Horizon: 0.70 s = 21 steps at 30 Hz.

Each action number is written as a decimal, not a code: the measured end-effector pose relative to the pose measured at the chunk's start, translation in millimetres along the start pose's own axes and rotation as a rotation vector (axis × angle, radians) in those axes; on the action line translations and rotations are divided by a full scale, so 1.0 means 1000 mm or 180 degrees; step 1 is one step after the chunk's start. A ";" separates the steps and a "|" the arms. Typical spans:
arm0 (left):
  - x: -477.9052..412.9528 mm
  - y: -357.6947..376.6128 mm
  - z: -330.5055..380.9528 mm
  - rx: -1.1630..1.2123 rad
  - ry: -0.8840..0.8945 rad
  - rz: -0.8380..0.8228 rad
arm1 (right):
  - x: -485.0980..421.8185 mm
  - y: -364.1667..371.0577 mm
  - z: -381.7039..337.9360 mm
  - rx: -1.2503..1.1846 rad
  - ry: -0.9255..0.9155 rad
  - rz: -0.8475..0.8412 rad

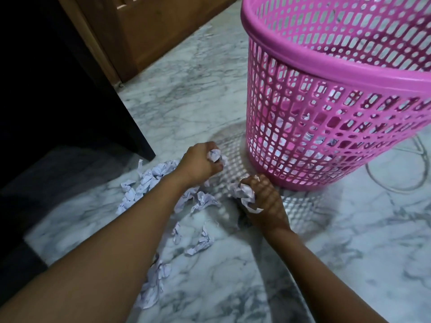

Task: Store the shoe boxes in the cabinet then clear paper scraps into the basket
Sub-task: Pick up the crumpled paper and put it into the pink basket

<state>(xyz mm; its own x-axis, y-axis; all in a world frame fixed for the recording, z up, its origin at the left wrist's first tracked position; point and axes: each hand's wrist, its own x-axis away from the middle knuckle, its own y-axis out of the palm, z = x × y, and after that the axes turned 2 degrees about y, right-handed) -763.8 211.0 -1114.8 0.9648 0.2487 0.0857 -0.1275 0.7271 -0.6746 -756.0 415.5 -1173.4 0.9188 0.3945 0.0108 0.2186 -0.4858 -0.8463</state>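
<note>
A pink perforated plastic basket [333, 73] stands on the marble floor at the upper right, with some paper showing through its lower wall. Several crumpled white paper scraps [149, 178] lie scattered on the floor to its left and toward me. My left hand [198, 164] grips a crumpled scrap [215, 155] just left of the basket's base. My right hand [265, 201] grips another crumpled scrap [246, 194] low in front of the basket. No shoe boxes are in view.
A dark piece of furniture [58, 89] fills the left side, its corner close to the scraps. A brown wooden cabinet door [163, 26] stands at the back. A thin cable [417, 173] loops on the floor right of the basket.
</note>
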 end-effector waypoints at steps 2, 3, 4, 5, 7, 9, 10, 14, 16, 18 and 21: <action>0.010 -0.009 0.004 0.0182 0.0009 0.0109 | -0.001 0.002 -0.006 0.0011 -0.0315 0.0296; 0.016 -0.014 0.003 0.0194 0.0013 0.0221 | -0.002 -0.001 -0.013 -0.0186 -0.0662 0.0187; 0.022 -0.020 0.001 0.0193 -0.0020 0.0359 | -0.005 -0.002 -0.023 -0.0287 -0.0896 0.0056; 0.029 -0.026 -0.004 0.0178 -0.0107 0.0493 | -0.008 -0.004 -0.037 -0.0336 -0.0989 -0.0139; 0.045 -0.037 -0.016 0.0085 -0.0364 0.0667 | -0.010 0.004 -0.055 -0.0329 -0.1247 -0.0592; 0.061 -0.044 -0.029 -0.0179 -0.0575 0.0755 | -0.010 0.013 -0.068 -0.0201 -0.1291 -0.0919; 0.067 -0.046 -0.036 -0.0326 -0.0643 0.0779 | -0.009 0.018 -0.073 -0.0054 -0.1300 -0.0925; 0.084 -0.040 -0.057 -0.0861 -0.1043 0.0410 | -0.009 0.034 -0.084 0.0286 -0.1467 -0.0856; 0.087 -0.034 -0.062 -0.0827 -0.1116 0.0230 | -0.011 0.036 -0.086 0.0290 -0.1559 -0.0822; 0.087 -0.030 -0.065 -0.0811 -0.1114 0.0122 | -0.010 0.037 -0.084 0.0323 -0.1577 -0.0760; 0.088 -0.023 -0.071 -0.0931 -0.1274 0.0152 | -0.009 0.042 -0.080 0.0406 -0.1537 -0.0754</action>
<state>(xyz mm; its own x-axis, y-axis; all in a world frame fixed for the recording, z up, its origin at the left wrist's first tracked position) -659.6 170.5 -1144.3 0.7882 0.5450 0.2858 -0.0441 0.5133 -0.8571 -728.4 329.4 -1166.9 0.5878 0.8089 -0.0114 0.3318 -0.2539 -0.9085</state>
